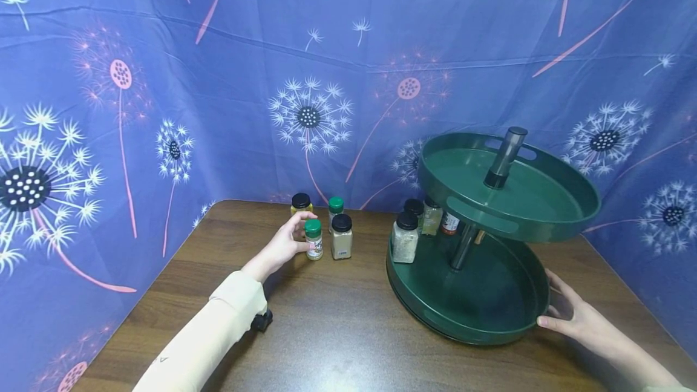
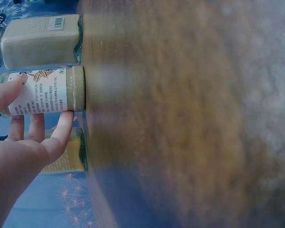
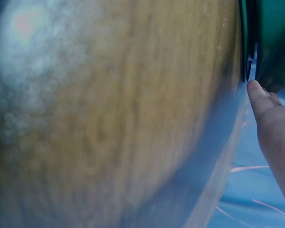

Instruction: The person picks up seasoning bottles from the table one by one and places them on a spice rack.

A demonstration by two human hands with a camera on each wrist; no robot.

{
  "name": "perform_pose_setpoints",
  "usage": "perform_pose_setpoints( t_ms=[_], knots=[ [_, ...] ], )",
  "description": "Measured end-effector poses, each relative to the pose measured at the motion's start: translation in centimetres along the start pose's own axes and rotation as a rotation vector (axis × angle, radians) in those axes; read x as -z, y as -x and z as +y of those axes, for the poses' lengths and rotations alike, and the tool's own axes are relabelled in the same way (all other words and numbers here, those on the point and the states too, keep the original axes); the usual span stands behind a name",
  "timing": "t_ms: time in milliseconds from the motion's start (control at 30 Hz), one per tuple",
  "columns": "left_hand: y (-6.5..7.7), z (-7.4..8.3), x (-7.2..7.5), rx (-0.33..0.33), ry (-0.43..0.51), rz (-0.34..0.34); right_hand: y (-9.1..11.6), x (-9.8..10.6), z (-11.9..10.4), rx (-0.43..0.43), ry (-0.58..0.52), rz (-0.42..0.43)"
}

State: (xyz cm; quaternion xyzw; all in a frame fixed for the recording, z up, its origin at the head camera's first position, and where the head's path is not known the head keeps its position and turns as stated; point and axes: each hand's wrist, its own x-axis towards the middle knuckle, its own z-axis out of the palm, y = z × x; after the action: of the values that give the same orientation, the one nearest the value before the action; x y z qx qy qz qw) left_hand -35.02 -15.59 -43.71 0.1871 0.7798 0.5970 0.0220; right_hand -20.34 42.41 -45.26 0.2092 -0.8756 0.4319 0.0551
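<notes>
My left hand (image 1: pixel 283 245) grips a small spice jar (image 1: pixel 313 241) with a green cap, thumb on one side and fingers on the other. Its white printed label faces the left wrist view, and the jar (image 2: pixel 42 90) stands upright, its base right at the tabletop. Beside it is a black-capped jar of pale powder (image 1: pixel 342 238). Behind stand a yellow jar (image 1: pixel 301 203) with a black cap and another green-capped jar (image 1: pixel 336 210). On the right, my right hand (image 1: pixel 577 316) touches the outer wall of the lower tray of a green two-tier rack (image 1: pixel 479 337), thumb and fingers spread along it.
Several spice jars, among them a black-capped one (image 1: pixel 405 239), stand on the rack's lower tray at its left and back. The upper tray (image 1: pixel 544 192) overhangs the lower one. A blue dandelion-print cloth (image 1: pixel 245 107) hangs behind the wooden table (image 1: pixel 348 331).
</notes>
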Motion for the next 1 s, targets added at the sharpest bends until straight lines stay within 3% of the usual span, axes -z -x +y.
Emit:
perform_pose_setpoints(
  t_ms=[600,1000],
  knots=[
    [0.1,1.2,0.2,-0.042,-0.006,0.004,0.1,-0.1,0.0,-0.021,0.014,0.008],
    [-0.4,3.6,1.1,-0.042,-0.025,-0.012,0.0,0.0,-0.1,-0.019,0.004,0.000]
  ],
)
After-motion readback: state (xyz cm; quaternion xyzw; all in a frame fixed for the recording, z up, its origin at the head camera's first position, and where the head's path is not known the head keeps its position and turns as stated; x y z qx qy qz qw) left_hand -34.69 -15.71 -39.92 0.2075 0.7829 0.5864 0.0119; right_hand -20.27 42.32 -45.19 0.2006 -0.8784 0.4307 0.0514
